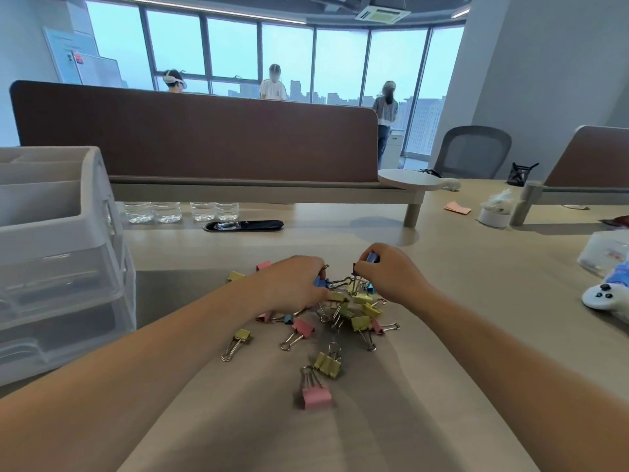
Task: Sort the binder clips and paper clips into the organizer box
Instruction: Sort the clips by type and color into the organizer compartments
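Broad beige desk (442, 233) beneath everything, backed at 12 o'clock by a brown partition (204, 137). At 9 o'clock, well apart from the clips, the white organizer box (61, 253): open compartments on top, translucent drawers below, no coloured clip visible in any of them, though the insides only partly in view. Two bare forearms reaching in from 6 o'clock toward the middle. Left hand (296, 284) at the pile's 10 o'clock edge, fingers curled and pinching a blue binder clip (320, 282). Right hand (388, 270) at its 1 o'clock edge, fingers curled likewise, pinching a second blue binder clip (372, 257) raised a little above the rest, wire handles hanging down. Between and below the hands, the loose pile of binder clips (354, 311) in yellow, pink and blue, some tangled by their handles. Strays toward 6 o'clock: a yellow binder clip (327, 364) and, nearest, a pink binder clip (316, 396). No paper clips to be made out. By the look of it, barely begun, perhaps gathering blues first. Nearly the whole pile yet to be carried over to 9 o'clock, nothing plainly boxed.
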Available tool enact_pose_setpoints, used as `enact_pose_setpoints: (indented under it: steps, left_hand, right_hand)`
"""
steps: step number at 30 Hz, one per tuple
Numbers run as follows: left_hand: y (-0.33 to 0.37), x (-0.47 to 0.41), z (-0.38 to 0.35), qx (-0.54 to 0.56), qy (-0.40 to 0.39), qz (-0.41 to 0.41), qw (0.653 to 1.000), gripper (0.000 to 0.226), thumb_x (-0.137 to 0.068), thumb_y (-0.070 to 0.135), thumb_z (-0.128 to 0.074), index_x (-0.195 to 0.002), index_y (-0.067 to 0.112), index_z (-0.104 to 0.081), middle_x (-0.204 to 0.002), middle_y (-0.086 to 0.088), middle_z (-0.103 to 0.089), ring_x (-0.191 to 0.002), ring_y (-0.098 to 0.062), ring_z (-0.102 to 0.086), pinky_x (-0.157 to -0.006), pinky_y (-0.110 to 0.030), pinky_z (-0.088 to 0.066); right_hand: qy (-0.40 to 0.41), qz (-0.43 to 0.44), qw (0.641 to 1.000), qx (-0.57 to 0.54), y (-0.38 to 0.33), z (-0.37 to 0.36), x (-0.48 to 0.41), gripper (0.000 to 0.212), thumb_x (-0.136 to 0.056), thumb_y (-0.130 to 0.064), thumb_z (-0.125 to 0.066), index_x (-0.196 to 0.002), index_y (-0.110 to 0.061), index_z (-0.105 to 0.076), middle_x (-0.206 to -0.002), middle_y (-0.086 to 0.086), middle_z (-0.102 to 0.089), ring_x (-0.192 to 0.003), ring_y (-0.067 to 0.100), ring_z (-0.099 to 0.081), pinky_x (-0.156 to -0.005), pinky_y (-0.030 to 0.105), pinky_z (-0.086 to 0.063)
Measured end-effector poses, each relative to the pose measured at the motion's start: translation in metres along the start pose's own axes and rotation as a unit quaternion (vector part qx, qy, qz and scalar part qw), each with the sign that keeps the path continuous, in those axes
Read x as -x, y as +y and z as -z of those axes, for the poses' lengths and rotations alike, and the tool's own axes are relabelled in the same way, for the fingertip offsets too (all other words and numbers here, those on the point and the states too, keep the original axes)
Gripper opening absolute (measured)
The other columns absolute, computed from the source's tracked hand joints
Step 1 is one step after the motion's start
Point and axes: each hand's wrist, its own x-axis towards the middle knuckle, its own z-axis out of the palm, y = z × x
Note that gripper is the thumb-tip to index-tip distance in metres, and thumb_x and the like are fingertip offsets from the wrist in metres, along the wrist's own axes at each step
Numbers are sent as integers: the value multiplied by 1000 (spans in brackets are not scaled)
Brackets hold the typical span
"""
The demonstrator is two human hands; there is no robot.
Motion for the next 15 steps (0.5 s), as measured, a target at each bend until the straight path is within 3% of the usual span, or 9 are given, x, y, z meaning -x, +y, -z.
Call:
enact_pose_setpoints:
  steps: [8,12,15]
  left_hand:
    - [-17,39,30,65,75,67,993,32,-94,42,-56,-109,14,-59,-103,-4,-62,-89,-19,-59,-79,-35,-49]
    - [-30,79,58,97,114,97,984,32,-94,42,-57,-105,11,-60,-96,-7,-65,-70,-17,-55,-64,-30,-45]
    - [-41,110,85,88,145,102,980,31,-95,40,-55,-98,10,-61,-77,-4,-61,-61,-16,-51,-55,-28,-38]
  right_hand:
    - [-71,41,996,-25,-56,7,16,16,-90,-30,-61,-94,-15,-66,-85,0,-61,-73,14,-54,-60,26,-42]
    - [-92,84,991,-54,-112,6,27,16,-87,-31,-64,-89,-15,-66,-84,4,-64,-75,16,-56,-63,30,-46]
    - [-111,117,984,-77,-157,3,35,18,-86,-31,-66,-88,-13,-66,-80,7,-64,-68,15,-53,-60,29,-44]
